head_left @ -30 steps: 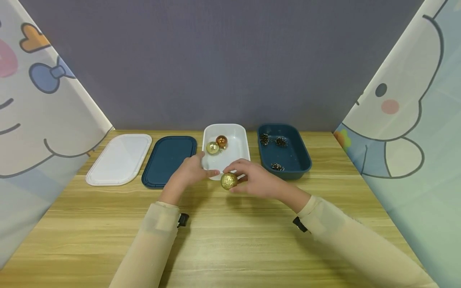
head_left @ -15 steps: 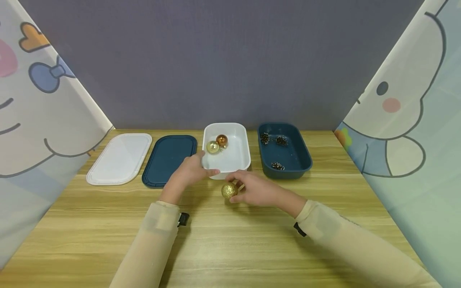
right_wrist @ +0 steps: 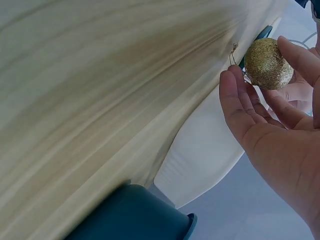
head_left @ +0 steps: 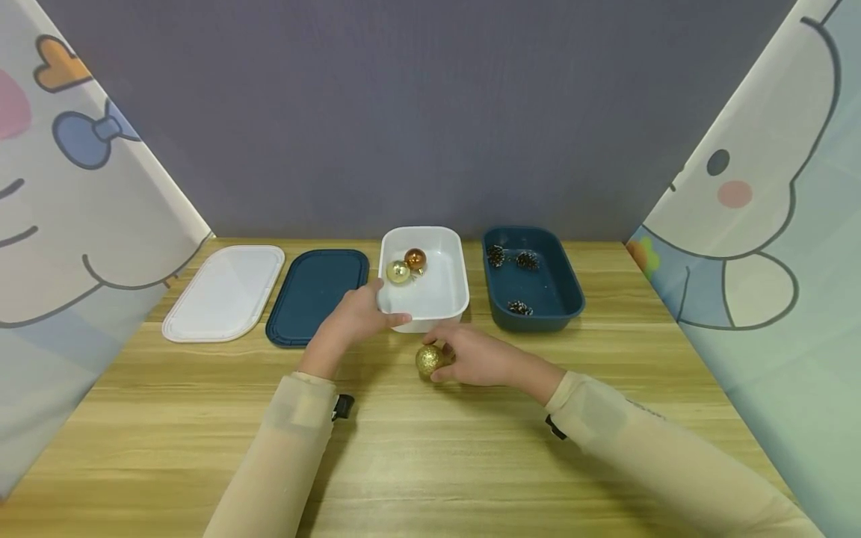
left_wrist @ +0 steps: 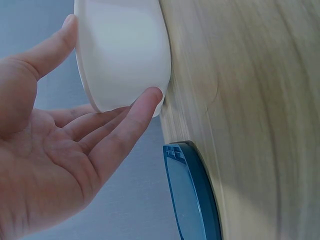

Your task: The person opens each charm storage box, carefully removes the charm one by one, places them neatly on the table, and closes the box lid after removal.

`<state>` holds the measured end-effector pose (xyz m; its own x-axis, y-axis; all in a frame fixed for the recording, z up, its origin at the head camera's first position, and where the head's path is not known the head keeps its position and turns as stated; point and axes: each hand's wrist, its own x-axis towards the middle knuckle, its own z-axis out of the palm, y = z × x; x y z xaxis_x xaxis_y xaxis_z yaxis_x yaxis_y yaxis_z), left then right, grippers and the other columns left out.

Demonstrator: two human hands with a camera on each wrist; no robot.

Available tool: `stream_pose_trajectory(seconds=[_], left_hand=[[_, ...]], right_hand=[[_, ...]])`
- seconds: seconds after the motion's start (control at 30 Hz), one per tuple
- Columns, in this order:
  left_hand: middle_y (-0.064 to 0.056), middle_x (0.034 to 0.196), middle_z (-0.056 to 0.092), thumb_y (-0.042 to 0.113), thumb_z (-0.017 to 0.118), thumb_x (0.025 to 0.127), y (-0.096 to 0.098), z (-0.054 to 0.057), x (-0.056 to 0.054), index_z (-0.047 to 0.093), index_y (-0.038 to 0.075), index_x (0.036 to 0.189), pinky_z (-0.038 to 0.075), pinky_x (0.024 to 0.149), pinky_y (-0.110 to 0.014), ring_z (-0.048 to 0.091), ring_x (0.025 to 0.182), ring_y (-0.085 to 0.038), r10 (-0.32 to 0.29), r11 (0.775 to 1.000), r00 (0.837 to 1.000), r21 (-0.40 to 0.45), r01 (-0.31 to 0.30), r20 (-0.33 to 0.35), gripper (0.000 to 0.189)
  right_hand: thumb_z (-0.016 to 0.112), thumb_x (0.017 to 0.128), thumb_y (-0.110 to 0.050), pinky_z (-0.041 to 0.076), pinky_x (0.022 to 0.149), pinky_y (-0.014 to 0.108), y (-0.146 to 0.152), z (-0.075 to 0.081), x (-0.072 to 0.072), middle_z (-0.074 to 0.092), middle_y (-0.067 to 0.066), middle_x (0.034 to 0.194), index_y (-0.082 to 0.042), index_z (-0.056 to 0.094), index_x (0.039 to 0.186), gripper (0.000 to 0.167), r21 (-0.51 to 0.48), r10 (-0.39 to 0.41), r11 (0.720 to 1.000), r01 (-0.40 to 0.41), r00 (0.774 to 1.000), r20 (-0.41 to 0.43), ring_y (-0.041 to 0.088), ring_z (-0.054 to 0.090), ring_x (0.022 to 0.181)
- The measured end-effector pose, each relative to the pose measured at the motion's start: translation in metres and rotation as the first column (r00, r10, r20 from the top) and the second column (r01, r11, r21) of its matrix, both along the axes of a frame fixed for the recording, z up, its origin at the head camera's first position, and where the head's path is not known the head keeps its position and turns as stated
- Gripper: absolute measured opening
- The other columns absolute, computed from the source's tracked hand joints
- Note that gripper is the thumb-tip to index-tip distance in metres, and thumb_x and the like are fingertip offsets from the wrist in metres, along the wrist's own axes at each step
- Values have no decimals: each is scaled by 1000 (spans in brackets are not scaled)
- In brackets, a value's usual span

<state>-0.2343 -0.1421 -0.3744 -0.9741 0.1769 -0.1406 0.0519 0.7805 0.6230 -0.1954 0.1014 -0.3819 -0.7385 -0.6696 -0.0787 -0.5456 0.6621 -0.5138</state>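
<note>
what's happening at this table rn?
A person's right hand holds a glittery gold ball just on the near side of the white box, while their left hand touches that box. Inside it lie a shiny pale-gold ball and a copper ball. The dark blue box to the right holds three pine cones. A white lid and a dark blue lid lie off to the left.

Ball [head_left: 428, 360] glitters gold. Pale gold bauble [head_left: 398, 272], copper bauble [head_left: 415, 259]. White box [head_left: 444, 295], white lid [head_left: 225, 295]; dark blue box [head_left: 553, 293], dark blue lid [head_left: 319, 297]. Pinecones [head_left: 528, 261]: brown, white-tipped. Bench [head_left: 417, 463]: yellowish, grain-streaked.
</note>
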Motion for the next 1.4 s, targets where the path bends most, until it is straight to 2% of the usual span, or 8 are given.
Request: stream_pose_trajectory(seconds=[0.4,0.6,0.9,1.1,1.4], left_hand=[[-24,144,65,45,81,94,0,0,-1,38,0,161,53,106,-59,63,133,-42,-5,1000,1000,-1,5,12,91],[-25,148,62,47,81,95,-1,0,-3,35,2,163,52,109,-61,61,136,-43,-1,1000,1000,-5,2,18,94],[-25,149,62,46,81,94,-2,0,-3,36,2,163,50,110,-61,60,137,-44,1,1000,1000,-5,-1,16,93],[-25,149,62,46,81,95,-2,1,-5,37,2,163,50,111,-61,60,137,-44,-5,1000,1000,-6,5,13,92],[-24,150,61,45,81,95,-1,2,-4,36,3,163,49,112,-62,59,139,-43,-6,1000,1000,-13,6,23,92]], right_hand=[[88,89,-26,58,95,40,-4,-5,-1,70,8,130,-6,66,138,58,24,4,1000,-4,1000,-5,20,69,108],[88,89,-24,57,95,39,-6,-6,-2,69,8,126,-4,66,139,58,27,4,1000,-4,1000,-3,18,66,106],[86,90,-25,55,93,36,-8,-4,-2,68,8,129,-3,66,139,57,44,25,999,-25,1000,-9,16,63,104],[86,91,-25,56,96,37,-8,-4,-3,68,9,132,-3,65,140,57,52,18,998,-17,1000,-1,17,64,108],[87,89,-23,57,94,35,-8,-5,-3,69,8,127,-3,65,139,58,35,8,999,-9,1000,11,17,65,106]])
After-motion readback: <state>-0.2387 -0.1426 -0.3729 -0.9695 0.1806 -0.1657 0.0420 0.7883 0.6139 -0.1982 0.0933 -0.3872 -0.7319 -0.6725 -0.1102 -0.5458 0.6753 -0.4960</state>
